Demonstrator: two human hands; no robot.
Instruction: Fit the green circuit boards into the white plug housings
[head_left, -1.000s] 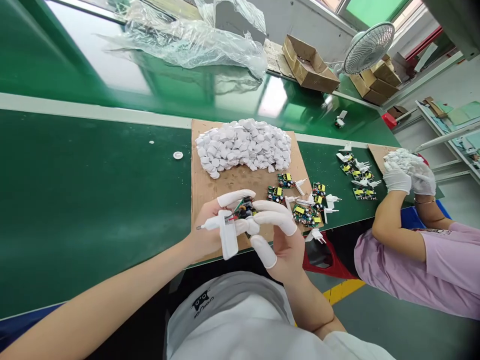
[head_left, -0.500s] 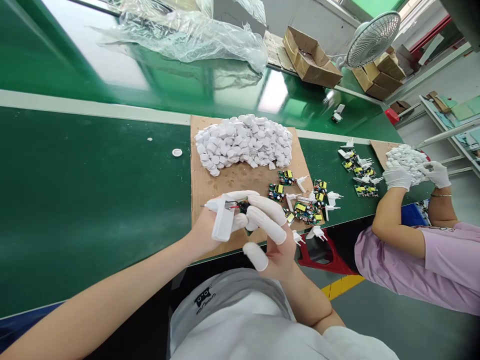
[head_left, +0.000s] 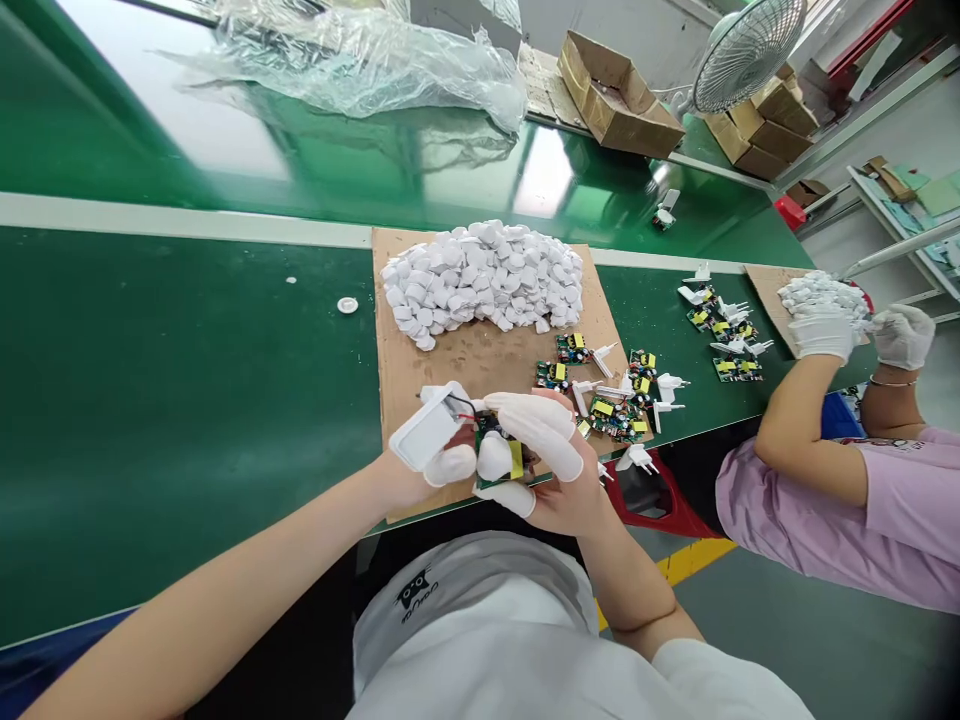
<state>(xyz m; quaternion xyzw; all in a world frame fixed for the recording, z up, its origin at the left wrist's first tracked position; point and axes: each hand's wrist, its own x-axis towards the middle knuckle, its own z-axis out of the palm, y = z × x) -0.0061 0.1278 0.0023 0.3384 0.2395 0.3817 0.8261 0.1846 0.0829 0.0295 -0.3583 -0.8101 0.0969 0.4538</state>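
My left hand [head_left: 414,478], with white finger cots, is closed around a white plug housing [head_left: 424,432] whose flat face is tilted up. Black and red wires run from this plug to a small green circuit board [head_left: 516,460] with a yellow part on it. Closed on that board is my right hand [head_left: 551,455], also in finger cots, its fingers over the top and thumb below. Both hands are close together above the cardboard sheet [head_left: 442,375]. Right of them lie several circuit boards [head_left: 611,415] with white plugs [head_left: 671,385].
A heap of small white plastic pieces [head_left: 487,280] covers the back of the cardboard. On the green table [head_left: 187,380] lies a round white piece [head_left: 347,305]. To the right, a co-worker's gloved hands [head_left: 825,332] are at another white heap. Plastic film [head_left: 360,65] and a carton [head_left: 619,95] stand behind.
The plug housing has turned so its flat face shows more. My right thumb has come in against the board, which is now more visible. The co-worker's right hand has moved away from the heap.
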